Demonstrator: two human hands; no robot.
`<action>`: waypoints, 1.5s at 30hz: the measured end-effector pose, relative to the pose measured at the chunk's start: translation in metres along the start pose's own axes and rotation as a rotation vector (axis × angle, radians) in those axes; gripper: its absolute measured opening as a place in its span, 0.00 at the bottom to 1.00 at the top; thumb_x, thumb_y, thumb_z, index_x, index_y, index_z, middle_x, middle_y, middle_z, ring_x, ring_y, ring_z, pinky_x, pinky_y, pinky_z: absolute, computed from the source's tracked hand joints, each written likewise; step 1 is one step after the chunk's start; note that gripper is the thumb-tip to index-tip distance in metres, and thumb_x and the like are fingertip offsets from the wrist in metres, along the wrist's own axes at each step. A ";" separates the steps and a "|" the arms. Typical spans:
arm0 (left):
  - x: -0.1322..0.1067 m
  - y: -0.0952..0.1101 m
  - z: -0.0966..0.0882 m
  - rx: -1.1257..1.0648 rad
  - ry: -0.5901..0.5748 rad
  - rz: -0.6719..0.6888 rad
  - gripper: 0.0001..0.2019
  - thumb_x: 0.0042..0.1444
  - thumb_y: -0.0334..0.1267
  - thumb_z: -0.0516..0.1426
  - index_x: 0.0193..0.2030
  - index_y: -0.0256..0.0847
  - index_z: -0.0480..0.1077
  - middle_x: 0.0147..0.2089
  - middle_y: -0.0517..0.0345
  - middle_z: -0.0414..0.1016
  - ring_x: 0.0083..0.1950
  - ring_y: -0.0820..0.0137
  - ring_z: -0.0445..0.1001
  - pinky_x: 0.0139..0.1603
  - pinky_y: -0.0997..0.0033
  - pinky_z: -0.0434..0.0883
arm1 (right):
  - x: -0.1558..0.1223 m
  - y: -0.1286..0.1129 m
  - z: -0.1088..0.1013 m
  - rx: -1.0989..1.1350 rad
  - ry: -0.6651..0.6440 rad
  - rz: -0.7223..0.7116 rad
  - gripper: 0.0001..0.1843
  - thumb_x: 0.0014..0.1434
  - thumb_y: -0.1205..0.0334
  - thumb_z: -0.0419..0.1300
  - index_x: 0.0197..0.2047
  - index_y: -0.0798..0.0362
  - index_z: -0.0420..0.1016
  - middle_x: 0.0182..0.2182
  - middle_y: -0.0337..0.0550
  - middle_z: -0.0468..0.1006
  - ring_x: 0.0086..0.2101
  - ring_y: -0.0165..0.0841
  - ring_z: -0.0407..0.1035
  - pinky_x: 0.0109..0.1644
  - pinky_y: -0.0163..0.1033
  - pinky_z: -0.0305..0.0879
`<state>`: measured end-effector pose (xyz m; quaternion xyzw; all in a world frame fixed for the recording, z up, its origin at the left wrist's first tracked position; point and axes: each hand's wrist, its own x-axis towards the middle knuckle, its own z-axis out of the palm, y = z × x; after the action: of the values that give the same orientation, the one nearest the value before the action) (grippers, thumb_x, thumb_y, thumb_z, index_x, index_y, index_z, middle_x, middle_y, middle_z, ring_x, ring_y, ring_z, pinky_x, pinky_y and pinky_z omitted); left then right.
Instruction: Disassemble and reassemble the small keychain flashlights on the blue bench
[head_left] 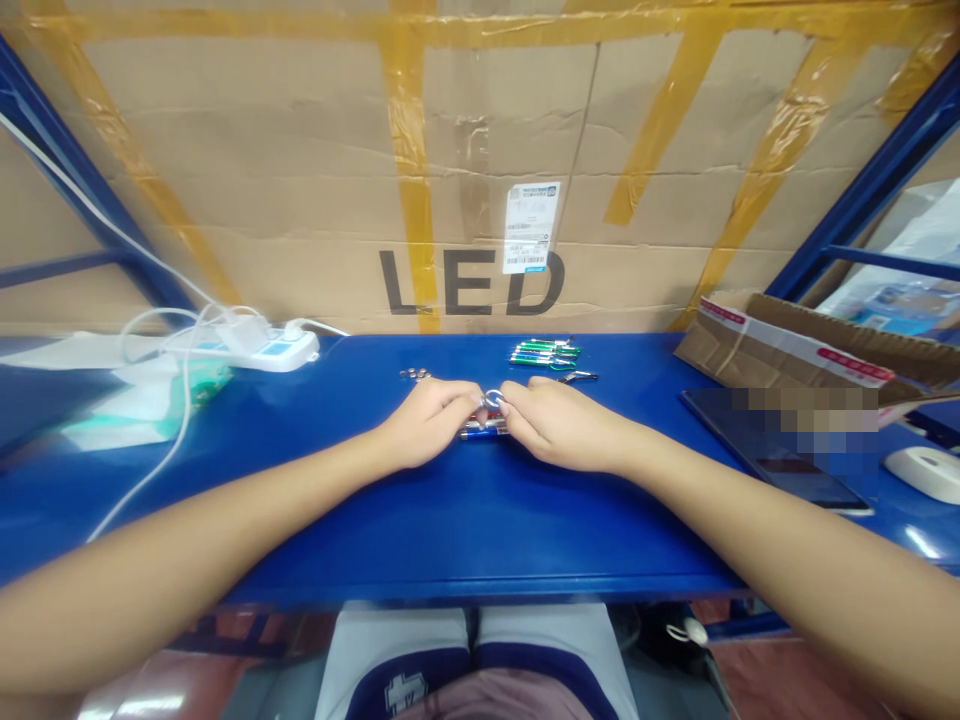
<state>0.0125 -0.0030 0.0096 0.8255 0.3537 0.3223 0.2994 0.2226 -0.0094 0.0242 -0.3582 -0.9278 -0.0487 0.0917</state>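
Note:
My left hand (429, 420) and my right hand (553, 424) meet at the middle of the blue table (450, 520), fingers pinched together around a small silver ring (493, 399). Just beneath the fingertips lies a small blue keychain flashlight (484, 430). A bundle of green keychain flashlights (545, 353) lies a short way behind my right hand. A few small silver button cells (415, 374) sit behind my left hand. A loose metal clip (577, 377) rests near the green bundle.
A white power strip (259, 346) with white cables sits at the back left, beside folded green-white cloth (150, 405). An open cardboard box (810, 350), a dark tablet (780, 450) and a white mouse (930, 472) stand at the right. A large taped carton (465, 160) marked LED forms the back wall.

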 end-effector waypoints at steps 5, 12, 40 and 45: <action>0.001 -0.001 0.002 -0.043 -0.007 -0.010 0.20 0.67 0.49 0.48 0.32 0.38 0.71 0.24 0.62 0.68 0.27 0.73 0.66 0.31 0.74 0.65 | 0.000 -0.001 0.001 -0.036 0.006 0.041 0.18 0.71 0.60 0.40 0.35 0.53 0.65 0.27 0.45 0.72 0.24 0.34 0.57 0.33 0.40 0.49; 0.000 0.005 0.007 -0.160 -0.052 -0.073 0.17 0.63 0.49 0.55 0.33 0.36 0.71 0.22 0.64 0.67 0.22 0.78 0.63 0.25 0.77 0.63 | 0.001 -0.002 0.001 -0.048 -0.011 0.061 0.16 0.71 0.60 0.41 0.38 0.54 0.66 0.30 0.47 0.74 0.25 0.36 0.60 0.35 0.40 0.52; -0.002 0.004 0.006 0.004 0.026 0.010 0.13 0.59 0.46 0.61 0.39 0.38 0.81 0.25 0.61 0.75 0.23 0.76 0.70 0.26 0.76 0.67 | 0.002 0.005 0.003 0.649 0.068 0.086 0.16 0.72 0.58 0.40 0.33 0.50 0.60 0.30 0.39 0.68 0.31 0.32 0.63 0.39 0.39 0.60; -0.001 0.002 0.005 0.211 0.127 0.171 0.10 0.61 0.42 0.61 0.41 0.40 0.81 0.30 0.60 0.78 0.30 0.74 0.71 0.33 0.75 0.65 | 0.004 0.007 0.005 0.773 0.077 0.095 0.17 0.71 0.57 0.41 0.33 0.50 0.61 0.30 0.39 0.67 0.32 0.32 0.62 0.40 0.40 0.61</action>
<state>0.0168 -0.0062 0.0073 0.8575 0.3321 0.3591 0.1594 0.2238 -0.0014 0.0200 -0.3375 -0.8561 0.2953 0.2569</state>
